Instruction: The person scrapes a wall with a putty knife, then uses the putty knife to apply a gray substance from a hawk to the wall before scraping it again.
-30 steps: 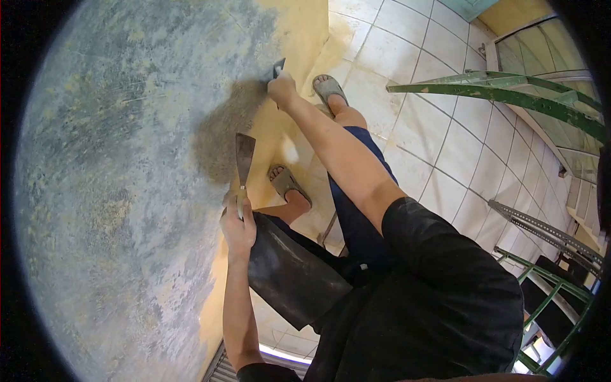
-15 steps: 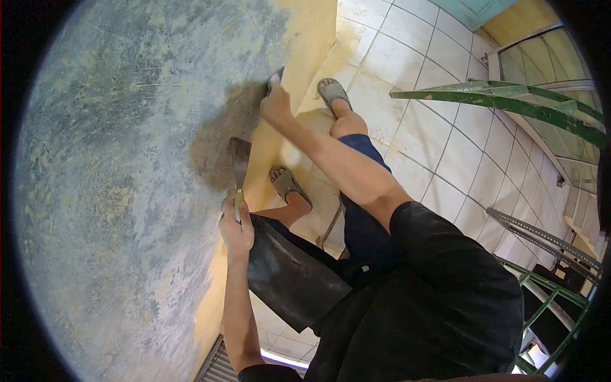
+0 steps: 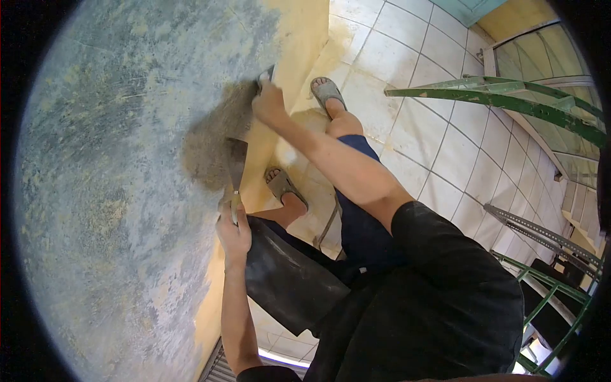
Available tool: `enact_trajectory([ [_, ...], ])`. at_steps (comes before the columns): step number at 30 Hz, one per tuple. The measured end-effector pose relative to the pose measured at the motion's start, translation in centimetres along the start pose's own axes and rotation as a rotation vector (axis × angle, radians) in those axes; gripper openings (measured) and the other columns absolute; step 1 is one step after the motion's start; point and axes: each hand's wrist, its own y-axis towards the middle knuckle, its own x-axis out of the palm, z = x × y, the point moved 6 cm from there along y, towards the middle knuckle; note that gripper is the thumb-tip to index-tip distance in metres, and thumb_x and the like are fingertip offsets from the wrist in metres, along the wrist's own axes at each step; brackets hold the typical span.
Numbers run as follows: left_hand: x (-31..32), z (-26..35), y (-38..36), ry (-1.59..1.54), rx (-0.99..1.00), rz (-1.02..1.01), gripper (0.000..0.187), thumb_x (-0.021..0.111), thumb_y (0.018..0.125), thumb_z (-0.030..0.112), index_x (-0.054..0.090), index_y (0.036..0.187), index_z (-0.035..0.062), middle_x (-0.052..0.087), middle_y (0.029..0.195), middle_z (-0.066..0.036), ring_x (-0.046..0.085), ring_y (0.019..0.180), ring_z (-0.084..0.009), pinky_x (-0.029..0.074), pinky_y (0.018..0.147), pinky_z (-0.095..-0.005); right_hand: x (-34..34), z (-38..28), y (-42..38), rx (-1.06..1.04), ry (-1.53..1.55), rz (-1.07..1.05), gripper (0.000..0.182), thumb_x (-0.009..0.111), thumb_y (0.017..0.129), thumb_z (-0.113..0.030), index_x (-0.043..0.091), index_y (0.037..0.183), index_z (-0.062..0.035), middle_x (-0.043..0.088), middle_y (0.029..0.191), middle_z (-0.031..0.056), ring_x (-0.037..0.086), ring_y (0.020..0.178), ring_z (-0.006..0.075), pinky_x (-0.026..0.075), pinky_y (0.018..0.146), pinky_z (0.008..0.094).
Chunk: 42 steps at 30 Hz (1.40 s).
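Note:
My left hand (image 3: pixel 234 234) is closed round the light handle of a wide-bladed scraper (image 3: pixel 237 162), whose dark blade points up in the view, over a brown-grey patch (image 3: pixel 207 156) on the wall. Higher up, my right hand (image 3: pixel 270 105) grips a small tool (image 3: pixel 266 74) with a dark blade, near the top of that patch by the wall's yellow edge. The hand partly hides this tool. The wall (image 3: pixel 127 191) is mottled blue-grey with yellowish spots.
A yellow strip (image 3: pixel 305 38) edges the wall beside a white tiled floor (image 3: pixel 439 146). My sandalled feet (image 3: pixel 328 91) stand near it. A green metal frame (image 3: pixel 496 99) reaches in from the right, with a perforated metal bar (image 3: pixel 541 235) and more green framework (image 3: pixel 554 293) below.
The whole view has shifted slightly. My right hand has turned a little, and more of its tool shows. My left hand and its scraper look nearly unchanged against the wall.

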Motion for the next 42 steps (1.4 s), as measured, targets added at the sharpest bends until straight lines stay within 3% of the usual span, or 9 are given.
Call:
enact_trajectory([
  [8, -0.4, 0.3, 0.3, 0.027, 0.025, -0.020, 0.046, 0.048, 0.098, 0.035, 0.055, 0.126, -0.0004, 0.065, 0.091, -0.028, 0.067, 0.088, -0.0369, 0.049, 0.077, -0.0381, -2.3, -2.6, 1.7, -0.044, -0.043, -0.145, 0.045, 0.047, 0.074, 0.004, 0.045, 0.119, 0.0067, 0.059, 0.102, 0.0356, 0.057, 0.102, 0.0500, 0.046, 0.087, 0.0512],
  [14, -0.2, 1.3, 0.4, 0.065, -0.026, -0.045, 0.046, 0.048, 0.098, 0.035, 0.055, 0.126, -0.0006, 0.066, 0.094, -0.028, 0.067, 0.090, -0.0393, 0.049, 0.077, -0.0383, -0.9, -2.8, 0.1, -0.156, -0.029, 0.046, 0.043, 0.047, 0.075, 0.004, 0.047, 0.118, 0.0066, 0.060, 0.085, 0.0321, 0.060, 0.086, 0.0495, 0.046, 0.073, 0.0502],
  [22, -0.3, 1.3, 0.4, 0.030, 0.070, 0.003, 0.045, 0.049, 0.098, 0.035, 0.057, 0.124, -0.0014, 0.066, 0.091, -0.028, 0.066, 0.081, -0.0372, 0.049, 0.073, -0.0379, -1.9, -3.6, 1.7, -0.122, -0.098, 0.069, 0.063, 0.048, 0.074, 0.005, 0.035, 0.135, 0.0077, 0.062, 0.090, 0.0328, 0.060, 0.089, 0.0499, 0.048, 0.078, 0.0511],
  [24, 0.2, -0.2, -0.2, 0.077, -0.122, -0.151, 0.045, 0.049, 0.098, 0.035, 0.057, 0.124, -0.0011, 0.066, 0.096, -0.028, 0.066, 0.084, -0.0372, 0.049, 0.075, -0.0379, -3.3, -3.5, 1.8, -0.074, -0.074, 0.006, 0.064, 0.048, 0.073, 0.005, 0.035, 0.136, 0.0068, 0.062, 0.091, 0.0328, 0.059, 0.090, 0.0505, 0.049, 0.080, 0.0513],
  [26, 0.3, 0.7, -0.3, 0.052, -0.045, -0.095, 0.045, 0.049, 0.098, 0.035, 0.057, 0.124, -0.0008, 0.066, 0.095, -0.028, 0.067, 0.084, -0.0368, 0.049, 0.074, -0.0378, -3.5, -3.8, 2.4, 0.141, 0.127, -0.207, 0.054, 0.046, 0.075, 0.007, 0.035, 0.128, 0.0118, 0.047, 0.121, 0.0398, 0.049, 0.112, 0.0520, 0.041, 0.097, 0.0498],
  [27, 0.1, 1.4, 0.2, 0.022, 0.036, -0.022, 0.045, 0.048, 0.098, 0.035, 0.057, 0.124, -0.0006, 0.066, 0.095, -0.028, 0.067, 0.083, -0.0365, 0.048, 0.073, -0.0378, -2.3, -3.8, 1.7, 0.127, 0.131, -0.210, 0.054, 0.046, 0.075, 0.007, 0.035, 0.128, 0.0118, 0.047, 0.121, 0.0398, 0.049, 0.112, 0.0520, 0.041, 0.097, 0.0498],
  [29, -0.1, 1.8, 0.6, 0.010, -0.011, -0.028, 0.045, 0.049, 0.098, 0.035, 0.057, 0.124, -0.0008, 0.066, 0.096, -0.028, 0.067, 0.086, -0.0375, 0.049, 0.074, -0.0386, -1.8, -5.0, -0.9, -0.421, -0.131, 0.272, 0.067, 0.047, 0.071, 0.007, 0.033, 0.137, 0.0067, 0.061, 0.092, 0.0354, 0.059, 0.090, 0.0513, 0.049, 0.078, 0.0523],
  [32, 0.4, 1.6, 0.2, 0.014, -0.104, -0.101, 0.045, 0.048, 0.099, 0.035, 0.057, 0.124, -0.0016, 0.066, 0.097, -0.028, 0.067, 0.089, -0.0380, 0.049, 0.077, -0.0396, -2.5, -2.4, 4.1, -0.098, 0.051, -0.009, 0.068, 0.047, 0.071, 0.006, 0.031, 0.138, 0.0098, 0.060, 0.090, 0.0374, 0.059, 0.089, 0.0519, 0.048, 0.079, 0.0525],
  [42, 0.6, 2.0, 0.3, 0.023, -0.058, -0.053, 0.037, 0.047, 0.099, 0.028, 0.056, 0.124, 0.0034, 0.065, 0.097, -0.027, 0.063, 0.093, -0.0459, 0.050, 0.078, -0.0440, -3.4, -4.2, 3.9, -0.059, 0.013, -0.085, 0.072, 0.050, 0.070, 0.005, 0.029, 0.138, 0.0119, 0.060, 0.090, 0.0369, 0.060, 0.089, 0.0516, 0.049, 0.078, 0.0530],
])
